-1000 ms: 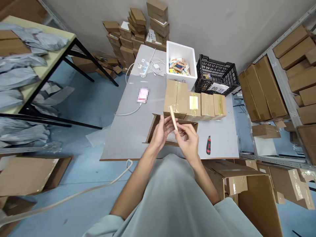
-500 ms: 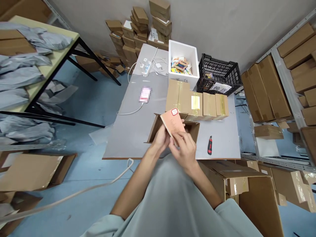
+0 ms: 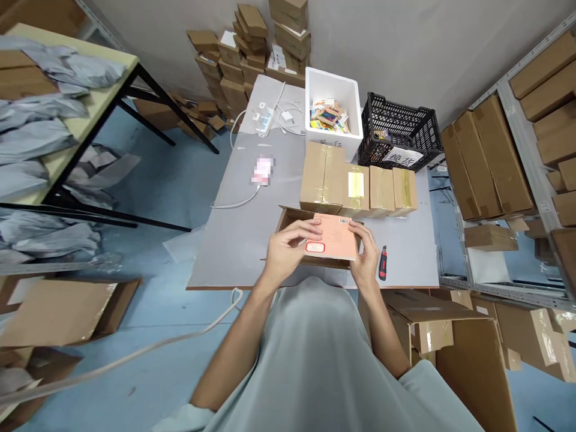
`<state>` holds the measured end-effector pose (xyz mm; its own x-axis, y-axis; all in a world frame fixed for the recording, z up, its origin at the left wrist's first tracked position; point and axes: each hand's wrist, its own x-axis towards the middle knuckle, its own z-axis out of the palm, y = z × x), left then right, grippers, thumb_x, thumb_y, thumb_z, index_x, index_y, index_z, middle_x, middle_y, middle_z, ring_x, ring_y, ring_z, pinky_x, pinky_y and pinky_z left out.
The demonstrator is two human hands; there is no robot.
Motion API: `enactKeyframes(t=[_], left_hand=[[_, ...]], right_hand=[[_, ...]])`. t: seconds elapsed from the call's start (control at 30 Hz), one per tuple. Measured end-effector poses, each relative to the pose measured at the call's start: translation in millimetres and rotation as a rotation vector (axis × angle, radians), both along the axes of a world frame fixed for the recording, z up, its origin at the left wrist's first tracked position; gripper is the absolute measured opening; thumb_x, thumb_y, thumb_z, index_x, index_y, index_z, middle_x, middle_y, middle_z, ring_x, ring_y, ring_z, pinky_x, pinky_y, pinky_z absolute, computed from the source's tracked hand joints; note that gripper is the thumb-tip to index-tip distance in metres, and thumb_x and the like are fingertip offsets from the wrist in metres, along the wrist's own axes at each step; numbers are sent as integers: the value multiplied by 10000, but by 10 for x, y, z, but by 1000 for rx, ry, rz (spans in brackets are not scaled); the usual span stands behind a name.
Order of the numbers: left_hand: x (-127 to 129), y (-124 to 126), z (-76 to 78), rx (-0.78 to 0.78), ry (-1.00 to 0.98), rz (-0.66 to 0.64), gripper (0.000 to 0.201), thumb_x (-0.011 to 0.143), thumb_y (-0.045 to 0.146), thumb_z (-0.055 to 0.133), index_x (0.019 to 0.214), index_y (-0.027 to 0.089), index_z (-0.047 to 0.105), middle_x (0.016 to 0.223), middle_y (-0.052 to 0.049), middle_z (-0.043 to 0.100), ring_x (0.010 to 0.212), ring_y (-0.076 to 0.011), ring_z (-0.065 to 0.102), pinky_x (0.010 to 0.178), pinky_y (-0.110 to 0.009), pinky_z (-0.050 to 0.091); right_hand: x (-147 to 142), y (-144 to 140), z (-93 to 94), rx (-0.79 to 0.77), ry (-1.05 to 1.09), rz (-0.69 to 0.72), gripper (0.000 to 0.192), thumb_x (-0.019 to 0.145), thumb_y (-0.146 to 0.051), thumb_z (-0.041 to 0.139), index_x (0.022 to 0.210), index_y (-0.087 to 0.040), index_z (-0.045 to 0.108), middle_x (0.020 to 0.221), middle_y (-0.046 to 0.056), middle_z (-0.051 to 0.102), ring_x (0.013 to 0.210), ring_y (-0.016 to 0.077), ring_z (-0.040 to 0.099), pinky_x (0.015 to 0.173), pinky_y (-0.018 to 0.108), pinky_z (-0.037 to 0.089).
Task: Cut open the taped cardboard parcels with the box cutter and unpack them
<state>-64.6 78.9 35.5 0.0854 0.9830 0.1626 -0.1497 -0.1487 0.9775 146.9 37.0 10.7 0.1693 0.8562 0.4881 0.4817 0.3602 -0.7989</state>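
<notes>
A thin salmon-pink book (image 3: 333, 234) with a barcode and a red-edged label is held level over an open cardboard box (image 3: 288, 217) on the table. My left hand (image 3: 290, 243) grips its left end, thumb near the label and fingers on top. On the other side, my right hand (image 3: 365, 252) pinches the book's right end. The book covers much of the box, so what lies inside is hidden. A red and black utility knife (image 3: 383, 264) rests on the table, right of my right hand.
Behind the open box stand several taped cardboard boxes (image 3: 323, 177), a white foam bin (image 3: 335, 135) of small packets and a black plastic crate (image 3: 398, 135). A phone (image 3: 262, 170) on a cable and a power strip (image 3: 265, 122) lie on the grey table (image 3: 234, 240). Shelving (image 3: 522, 132) stands at right.
The book has been turned so its label is now at the lower left and the barcode shows. My right hand has shifted to its right end; my left hand has moved left.
</notes>
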Motion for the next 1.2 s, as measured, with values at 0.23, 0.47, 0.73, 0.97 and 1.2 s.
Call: enactKeyframes(t=[0.23, 0.47, 0.73, 0.97, 1.2], left_hand=[[34, -82, -36, -71, 49, -6, 287, 926, 457, 924, 1130, 255, 915, 1139, -103, 872, 1165, -297, 833, 1045, -458, 707], [28, 6, -506, -471, 210, -106, 771, 865, 747, 840, 1380, 179, 757, 1130, -131, 852, 775, -239, 781, 462, -269, 572], [-29, -17, -741, -604, 140, -105, 790, 784, 749, 886, 1307, 168, 772, 1053, -115, 854, 692, -233, 768, 455, -304, 599], [299, 1275, 575, -71, 75, 145, 652, 944, 698, 796, 1359, 195, 815, 1502, -174, 791, 1439, -400, 733, 1204, -559, 642], [-53, 1485, 685, 160, 220, 427, 600, 1042, 596, 691, 1482, 189, 725, 1637, -190, 699, 1565, -351, 640, 1378, -518, 453]], right_hand=[[102, -23, -28, -153, 110, -10, 231, 1115, -361, 642, 1242, -257, 804, 1267, 114, 849, 1218, 276, 788, 1074, 459, 642], [59, -155, -296, -604, 511, 48, 488, 971, -694, 785, 1129, -232, 770, 917, 34, 782, 660, 168, 675, 511, 268, 555], [13, -62, -571, -733, 826, 155, 644, 820, -797, 915, 1143, -267, 742, 975, 44, 838, 774, 241, 812, 556, 350, 713], [164, 1824, 538, -420, 963, 204, 415, 844, -486, 960, 1139, -273, 762, 1182, 67, 874, 1139, 264, 859, 1028, 454, 759], [287, 2099, 539, -350, 893, 211, 551, 860, -519, 951, 1286, -213, 781, 1402, 159, 836, 1425, 312, 769, 1315, 519, 564]])
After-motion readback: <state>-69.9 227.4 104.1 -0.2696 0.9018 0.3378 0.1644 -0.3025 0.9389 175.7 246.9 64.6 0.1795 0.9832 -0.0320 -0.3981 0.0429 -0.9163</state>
